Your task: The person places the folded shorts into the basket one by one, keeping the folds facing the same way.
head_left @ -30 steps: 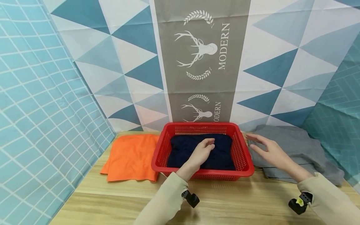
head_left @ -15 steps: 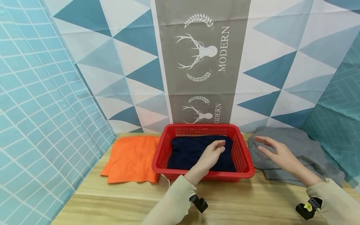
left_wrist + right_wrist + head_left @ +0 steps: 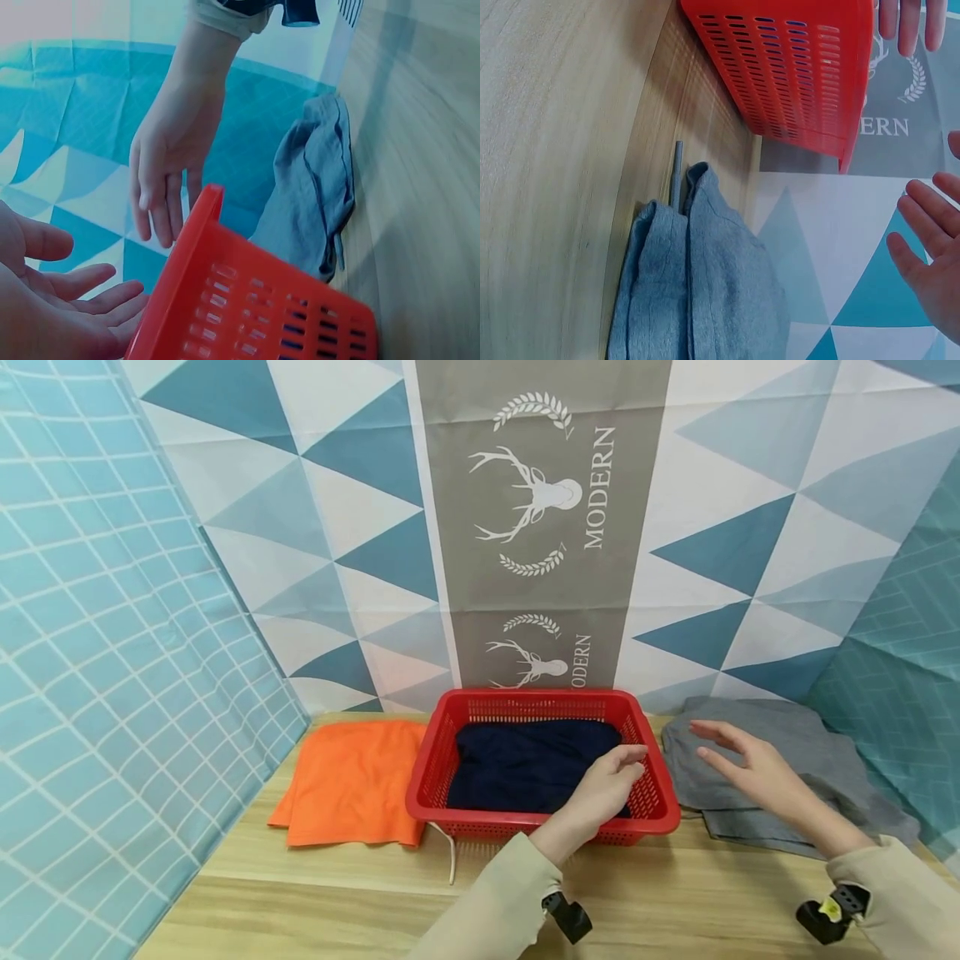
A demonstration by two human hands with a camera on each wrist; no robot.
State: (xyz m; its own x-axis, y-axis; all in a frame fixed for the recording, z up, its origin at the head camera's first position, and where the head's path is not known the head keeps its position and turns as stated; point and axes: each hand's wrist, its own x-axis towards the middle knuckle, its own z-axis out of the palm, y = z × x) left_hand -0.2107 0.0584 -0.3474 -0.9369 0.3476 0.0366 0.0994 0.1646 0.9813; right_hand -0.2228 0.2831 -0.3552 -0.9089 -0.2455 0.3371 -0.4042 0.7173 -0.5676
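Note:
A red plastic basket [image 3: 540, 818] with perforated walls stands on the table, and folded dark navy cloth [image 3: 517, 764] lies inside it. My left hand [image 3: 607, 785] is over the basket's right front part, fingers relaxed and holding nothing. To its right, my right hand [image 3: 757, 772] hovers above the folded grey garment [image 3: 750, 718], its fingers loosely extended and nothing in them. In the left wrist view, both hands are above the level of the basket's rim. The right wrist view shows the grey garment [image 3: 727, 277] lying on the wood with a drawstring end sticking out.
Folded orange cloth [image 3: 356, 785] lies left of the basket. A pale cord [image 3: 452, 860] trails onto the wooden table [image 3: 300, 902] from near the basket's front left. Patterned sheeting [image 3: 540, 527] hangs behind and at both sides.
My left hand has moved right across the basket, from over the navy cloth's middle toward the right wall. My right hand has shifted slightly right over the grey garment. The cord's end is uncovered.

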